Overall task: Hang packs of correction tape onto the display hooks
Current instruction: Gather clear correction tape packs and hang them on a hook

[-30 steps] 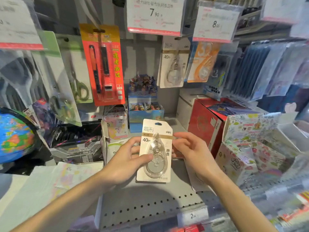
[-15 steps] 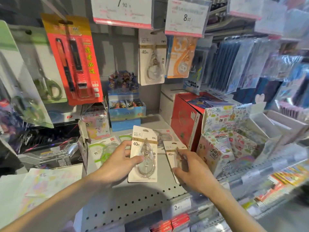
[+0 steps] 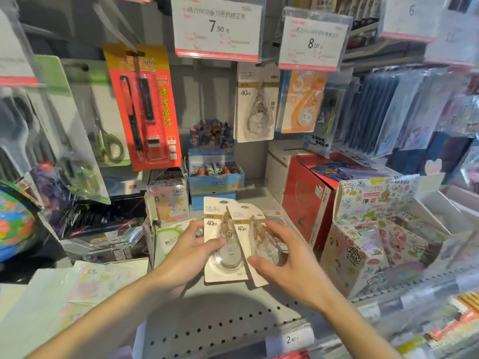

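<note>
Both hands [image 3: 233, 257] w/ 2 tape packs [image 3: 234, 239] above shelf [image 3: 223, 322]

Grey perforated metal shelf [image 3: 207, 330]: bears blue card box [image 3: 216, 177], pastel blind box [image 3: 169, 195], red carton [image 3: 305, 198], white box [image 3: 277, 161], doodle-printed boxes [image 3: 368, 237], loose green-ringed pack [image 3: 169, 235]

Two bare forearms enter from the near edge, one from the near left, one from the near right. No sleeve, cuff, watch, band or glove shows on either forearm or wrist within view. Left hand [image 3: 186, 257] and right hand [image 3: 287, 265]: bare fingers, no rings visible; nails short, unpainted as far as the blur allows.
</note>
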Demonstrator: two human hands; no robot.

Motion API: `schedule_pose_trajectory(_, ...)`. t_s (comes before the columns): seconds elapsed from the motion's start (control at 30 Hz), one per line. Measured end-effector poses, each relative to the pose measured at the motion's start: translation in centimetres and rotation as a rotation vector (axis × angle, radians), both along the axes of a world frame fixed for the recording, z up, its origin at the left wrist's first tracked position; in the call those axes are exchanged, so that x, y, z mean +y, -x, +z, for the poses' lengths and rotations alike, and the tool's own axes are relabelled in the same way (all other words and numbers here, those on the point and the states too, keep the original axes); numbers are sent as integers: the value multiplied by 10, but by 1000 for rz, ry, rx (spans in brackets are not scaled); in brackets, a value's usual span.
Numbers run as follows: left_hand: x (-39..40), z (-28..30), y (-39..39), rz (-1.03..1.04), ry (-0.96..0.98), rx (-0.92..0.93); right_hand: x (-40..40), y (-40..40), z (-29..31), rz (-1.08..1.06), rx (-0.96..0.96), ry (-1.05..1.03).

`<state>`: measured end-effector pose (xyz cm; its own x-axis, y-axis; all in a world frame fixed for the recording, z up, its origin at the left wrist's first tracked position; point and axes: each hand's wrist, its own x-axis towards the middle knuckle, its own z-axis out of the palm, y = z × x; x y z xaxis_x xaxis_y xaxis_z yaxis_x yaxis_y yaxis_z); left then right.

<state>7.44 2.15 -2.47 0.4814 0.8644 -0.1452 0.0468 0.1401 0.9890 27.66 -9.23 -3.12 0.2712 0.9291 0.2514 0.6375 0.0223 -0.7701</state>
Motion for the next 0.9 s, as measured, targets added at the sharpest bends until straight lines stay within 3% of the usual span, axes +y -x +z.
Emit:
schedule_pose_trajectory(0.4,-6,12,34,156,-47,-96,33,38,6,211,-45,-74)
schedule_pose_trajectory(0.67,-10,31,66,233,-146,-172,39,56,41,229,298,28)
schedule_pose_trajectory(0.9,-20,58,68,202,-377,-101,25,46,77,241,437,42)
